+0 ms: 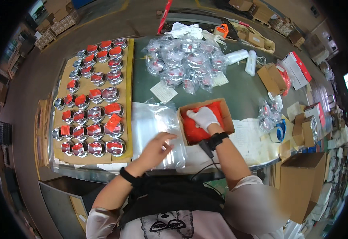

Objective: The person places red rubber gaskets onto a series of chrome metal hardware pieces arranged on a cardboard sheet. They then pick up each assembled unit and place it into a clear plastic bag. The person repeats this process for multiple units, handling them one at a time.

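White-gloved right hand [204,117], black wristbands [129,176], dark cable [204,167], pale top [205,226] with black drawing [173,226]

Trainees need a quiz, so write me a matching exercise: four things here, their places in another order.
1. Right hand
2. Left hand
3. Rows of shiny round parts
4. Heap of bagged parts

A. Beyond the box of red pieces
B. By the flat clear plastic bags
C. In the box of red pieces
D. On the brown sheet

Pairs: 1-C; 2-B; 3-D; 4-A
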A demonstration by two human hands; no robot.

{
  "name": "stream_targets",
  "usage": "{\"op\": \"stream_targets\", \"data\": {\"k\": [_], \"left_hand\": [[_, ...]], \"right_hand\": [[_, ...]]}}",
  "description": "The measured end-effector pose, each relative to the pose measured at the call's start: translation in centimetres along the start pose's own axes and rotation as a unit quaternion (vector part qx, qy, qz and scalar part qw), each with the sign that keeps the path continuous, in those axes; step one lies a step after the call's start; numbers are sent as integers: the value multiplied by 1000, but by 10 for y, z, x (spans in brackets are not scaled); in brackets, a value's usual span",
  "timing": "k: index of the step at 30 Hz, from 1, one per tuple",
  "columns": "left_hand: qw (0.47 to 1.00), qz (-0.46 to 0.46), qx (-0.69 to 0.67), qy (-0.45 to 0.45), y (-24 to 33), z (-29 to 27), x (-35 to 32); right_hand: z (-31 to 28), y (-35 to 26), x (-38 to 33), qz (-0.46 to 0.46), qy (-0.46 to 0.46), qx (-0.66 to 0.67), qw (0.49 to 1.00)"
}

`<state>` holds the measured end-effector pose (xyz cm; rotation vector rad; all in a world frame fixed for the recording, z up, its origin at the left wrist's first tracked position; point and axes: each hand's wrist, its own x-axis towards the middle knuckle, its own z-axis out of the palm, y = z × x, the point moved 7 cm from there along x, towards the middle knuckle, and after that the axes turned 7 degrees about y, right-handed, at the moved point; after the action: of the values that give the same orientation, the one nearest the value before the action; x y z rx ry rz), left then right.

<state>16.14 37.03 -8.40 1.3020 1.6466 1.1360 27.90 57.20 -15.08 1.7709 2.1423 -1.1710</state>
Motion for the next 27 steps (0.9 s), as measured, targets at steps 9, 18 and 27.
{"op": "stream_targets", "data": {"k": [9,18,27], "left_hand": [[998,-33,-55,-12,-20,32,22],[767,-150,-604,-158,29,64,83],[661,-185,-719,112,-11,-33,10]], "right_hand": [[-35,47,-8,-131,195,143,961],[-39,-17,-100,-110,35,539,834],[8,-151,-182,-440,345,-16,829]]}}
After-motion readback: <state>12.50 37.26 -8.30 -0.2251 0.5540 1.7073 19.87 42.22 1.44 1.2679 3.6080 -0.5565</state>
